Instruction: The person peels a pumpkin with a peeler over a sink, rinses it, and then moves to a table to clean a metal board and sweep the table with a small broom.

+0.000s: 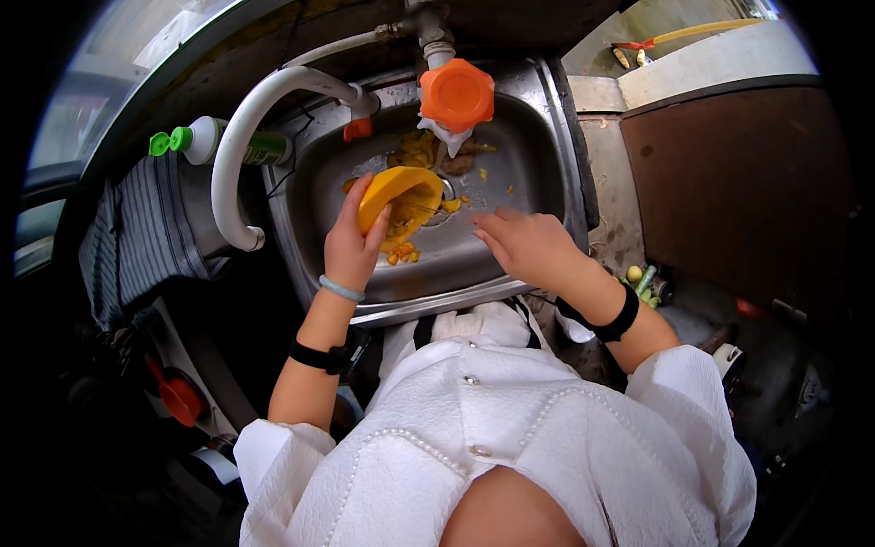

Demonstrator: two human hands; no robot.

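My left hand [355,239] grips a yellow bowl-shaped piece, perhaps hollowed pumpkin or a plastic bowl [383,195], tilted over the stainless steel sink [533,137]. Orange-yellow pulp and small bits cling inside and at its lower edge. To the right of it, over the basin, is my right hand [523,243], fingers bent and close together; whether something thin lies between the fingertips cannot be told. Yellow scraps [413,147] and a brown lump [456,164] lie in the sink near the drain, under the tap with an orange knob [456,96].
A curved white spout [229,157] arches over the sink's left rim. Beyond it lies a white and green bottle [205,140] beside a striped cloth [140,232]. A brown panel [731,191] stands at the right. An orange-red scoop or pan [179,398] is at the lower left.
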